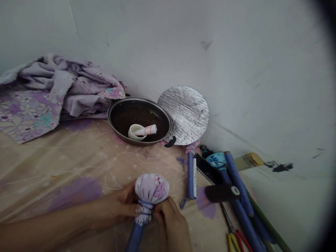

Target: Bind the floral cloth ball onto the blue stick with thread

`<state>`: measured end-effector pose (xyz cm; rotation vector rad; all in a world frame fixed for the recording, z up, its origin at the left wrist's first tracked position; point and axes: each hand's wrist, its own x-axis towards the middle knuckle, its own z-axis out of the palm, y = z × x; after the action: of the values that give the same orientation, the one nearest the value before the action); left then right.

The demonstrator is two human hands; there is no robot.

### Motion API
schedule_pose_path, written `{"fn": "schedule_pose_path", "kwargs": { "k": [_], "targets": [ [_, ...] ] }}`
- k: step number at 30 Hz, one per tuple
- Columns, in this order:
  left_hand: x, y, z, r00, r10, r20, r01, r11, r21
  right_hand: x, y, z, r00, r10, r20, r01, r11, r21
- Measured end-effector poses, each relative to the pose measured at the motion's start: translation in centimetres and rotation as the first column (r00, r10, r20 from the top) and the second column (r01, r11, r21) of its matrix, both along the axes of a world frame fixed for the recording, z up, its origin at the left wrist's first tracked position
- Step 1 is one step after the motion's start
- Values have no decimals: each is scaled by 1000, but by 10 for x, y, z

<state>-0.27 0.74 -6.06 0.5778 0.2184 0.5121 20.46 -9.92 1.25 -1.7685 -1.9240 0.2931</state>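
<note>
While the left hand gripped cord-bound cloth, the right hand curled close.
Wrapping looked mostly done; the right's hold was unclear.

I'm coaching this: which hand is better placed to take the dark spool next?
Right, probably: the right hand is nearer the dark spool; the left hand steadies the padded stick, farther away.

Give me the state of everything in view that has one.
Padded stick: head covered, neck bound.
Left hand: gripping the neck.
Right hand: at the neck, grip unclear.
Pan: uncovered, dark stuff inside.
Cup: upright in the pan.
Foil disc: shiny side showing.
Cloth: crumpled.
Spool: on its side, wound.
Jar: gold lid on.
</note>
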Motion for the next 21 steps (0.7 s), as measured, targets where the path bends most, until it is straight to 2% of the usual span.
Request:
{"fn": "schedule_pose_path", "kwargs": {
  "k": [5, 12, 16, 21],
  "targets": [
    [4, -4, -17, 997, 82, -1, -82, 997, 17, 4, 1, 0, 986, 43, -158, -37, 999, 40],
    [8, -6, -23, 995, 90, 54, -91, 995, 28, 2, 2, -3, 986, 40, -161, -29, 997, 72],
    [6, -6, -15, 995, 96, 33, -97, 995, 19, 2, 3, -3, 981, 45, -189, -29, 996, 89],
    [4, -5, 1, 993, 116, -3, -116, 991, 71, 9, 1, 9, 966, 57, -253, -23, 991, 135]
  ]
}}
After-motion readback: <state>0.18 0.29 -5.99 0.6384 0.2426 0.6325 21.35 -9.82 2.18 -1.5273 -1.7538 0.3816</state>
